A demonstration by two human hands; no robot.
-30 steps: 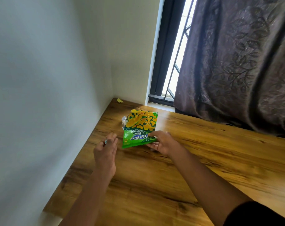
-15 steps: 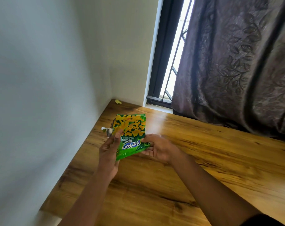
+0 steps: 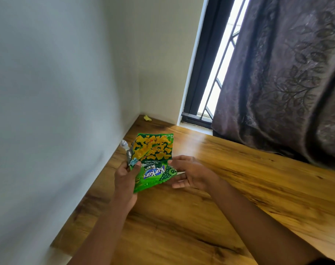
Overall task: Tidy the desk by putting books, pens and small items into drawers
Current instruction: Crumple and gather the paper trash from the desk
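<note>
Daylit view, softly blurred at the edges

Light is admitted through the window [image 3: 218, 60], where the panes are blown out to white. A bright glare is cast on the desk [image 3: 239, 188] just below it. The left wall [image 3: 48, 92] is smeared and unfocused, and straight lines are bent by wide-angle distortion.

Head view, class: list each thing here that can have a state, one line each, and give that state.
Green and yellow foil snack packet: flat, lifted off the desk, held at both sides.
Crumpled silver wrapper: pinched in the left hand behind the packet.
Left hand: grip closed on packet and wrapper.
Right hand: thumb on the packet's right edge, fingers under it.
Small yellow scrap: lying in the desk corner.
Dark patterned curtain: partly drawn.
</note>
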